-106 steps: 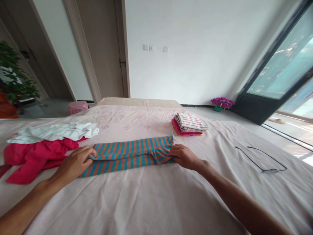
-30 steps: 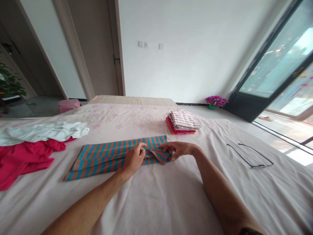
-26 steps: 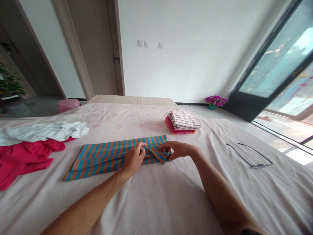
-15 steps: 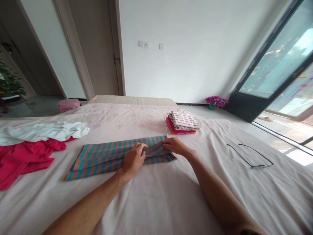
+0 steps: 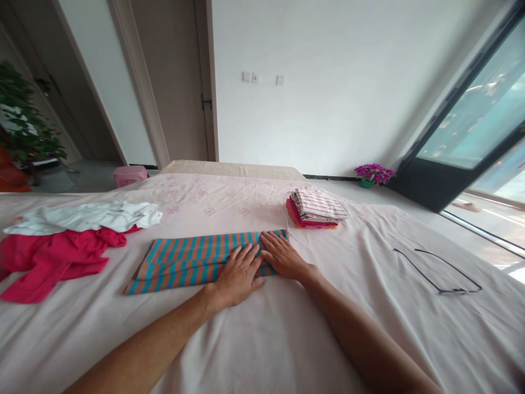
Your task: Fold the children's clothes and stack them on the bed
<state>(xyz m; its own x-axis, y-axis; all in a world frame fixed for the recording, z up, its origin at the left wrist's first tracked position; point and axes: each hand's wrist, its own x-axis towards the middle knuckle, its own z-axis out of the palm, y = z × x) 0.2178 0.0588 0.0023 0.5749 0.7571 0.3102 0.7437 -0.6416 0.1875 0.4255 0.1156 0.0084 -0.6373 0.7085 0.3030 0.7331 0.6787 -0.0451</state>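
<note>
A teal and orange-brown striped cloth [image 5: 184, 261], folded into a long strip, lies across the bed in front of me. My left hand [image 5: 240, 273] rests flat on its lower right part, fingers stretched out. Pressed on the right end of the cloth is my right hand [image 5: 283, 254], also open, its fingers pointing up and left. The two hands almost touch, and parts of the striped cloth are hidden under them. Neither hand grips anything.
A folded pile of clothes [image 5: 319, 207] sits beyond my right hand. At left lie a crumpled white garment [image 5: 82, 218] and a red garment [image 5: 61, 257]. Eyeglasses [image 5: 443, 276] rest at right on the pale bedsheet [image 5: 279, 339]. A pink stool [image 5: 130, 176] stands past the bed.
Both hands have gone from pinching the cloth to lying flat on it, fingers extended. The cloth's right end looks flatter. The whole view has shifted slightly.
</note>
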